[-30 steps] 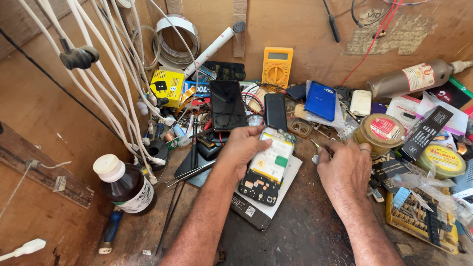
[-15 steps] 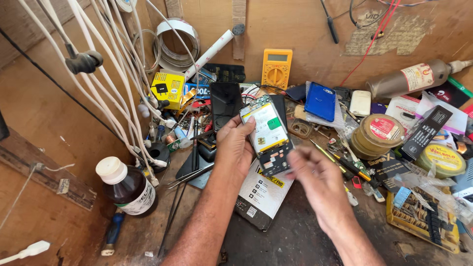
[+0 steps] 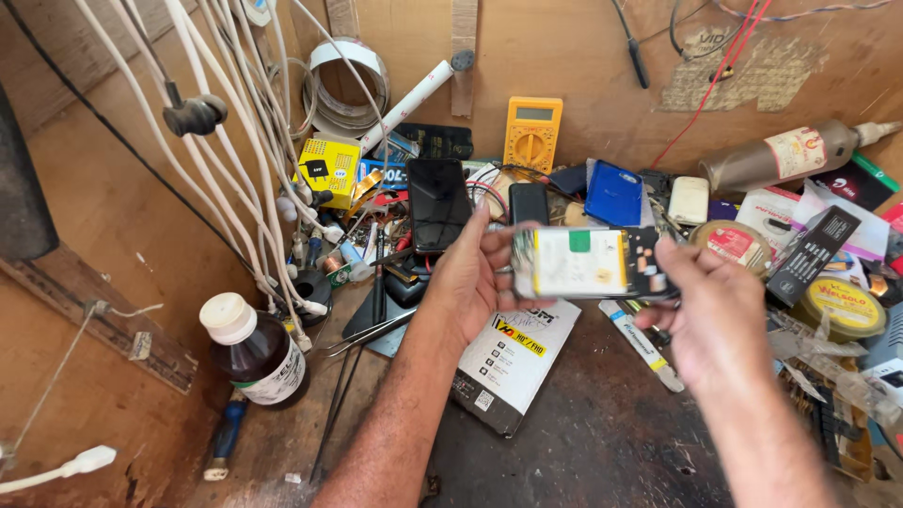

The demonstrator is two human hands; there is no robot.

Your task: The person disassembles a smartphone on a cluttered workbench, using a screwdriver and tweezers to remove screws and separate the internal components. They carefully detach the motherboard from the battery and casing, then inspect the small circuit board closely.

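White battery face: you hold an opened phone (image 3: 591, 263) level above the bench, its back off, a pale battery with a green tab showing beside a dark circuit section.
Left hand: your left hand (image 3: 467, 280) is clamped on the phone's left end, thumb over the edge, fingers behind it.
Right hand: your right hand (image 3: 717, 315) is closed on the phone's right end, fingers curled over the dark section; it is blurred, so finer detail cannot be told.
Where the phone is: held between both hands, clear of the dark work mat (image 3: 602, 442), above a white printed packet (image 3: 515, 362) that lies flat on the mat.
Just behind your hands: a black phone (image 3: 437, 202) propped upright, a smaller dark phone (image 3: 529, 202), and a blue case (image 3: 613, 195).
Back wall: a yellow multimeter (image 3: 533, 134) leans against the wood.
Left side: a brown bottle with a white cap (image 3: 254, 353) stands near hanging white cables (image 3: 235, 141); tweezers (image 3: 369, 331) lie between the bottle and your left forearm.
Right side: a round tin with a yellow lid (image 3: 847, 306), well apart from the packet.
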